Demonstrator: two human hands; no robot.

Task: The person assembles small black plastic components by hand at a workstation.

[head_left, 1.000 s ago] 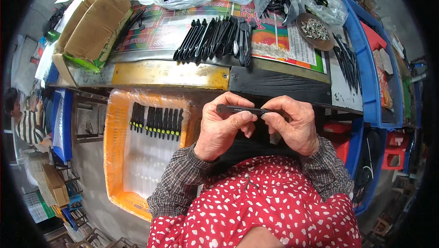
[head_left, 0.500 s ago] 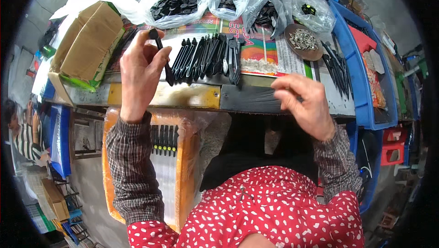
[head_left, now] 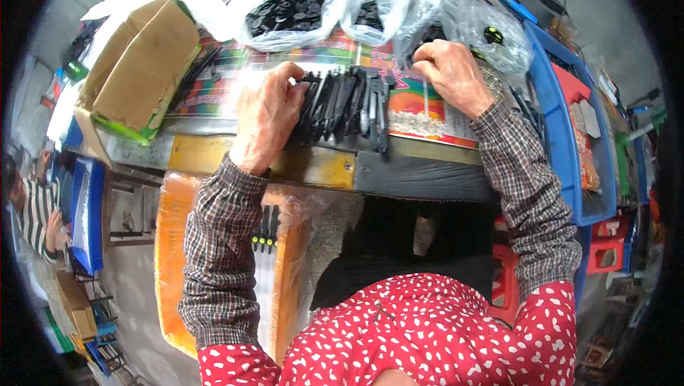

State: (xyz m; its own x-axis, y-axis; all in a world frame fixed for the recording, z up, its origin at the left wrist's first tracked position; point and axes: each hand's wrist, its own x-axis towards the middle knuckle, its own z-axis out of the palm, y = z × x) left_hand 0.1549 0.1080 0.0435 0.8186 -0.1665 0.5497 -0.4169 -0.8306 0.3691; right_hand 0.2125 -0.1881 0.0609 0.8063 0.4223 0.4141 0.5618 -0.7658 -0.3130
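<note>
My left hand (head_left: 269, 117) is closed, its fingertips against the left end of a row of slim black pieces with rounded ends (head_left: 345, 105). It hides that end of the row, and I cannot tell what is between the fingers. The pieces lie side by side near the table's front edge. Further right, my right hand (head_left: 454, 76) reaches to the mouth of a clear plastic bag (head_left: 417, 12) of black parts. Its fingers are bent together, and what they hold, if anything, is hidden. Beyond the row, another clear bag holds black discs (head_left: 292, 12).
On the left of the table stands an open cardboard box (head_left: 139, 65). A blue crate (head_left: 570, 137) borders the right side. Below the table edge, an orange plastic-wrapped bin (head_left: 178, 258) holds black pieces with yellow-green dots (head_left: 267, 226). Another person in a striped top (head_left: 39, 211) sits far left.
My left hand has moved right and down onto the row from its left, where it held up a black piece. My right hand has moved forward from the table edge to the bag.
</note>
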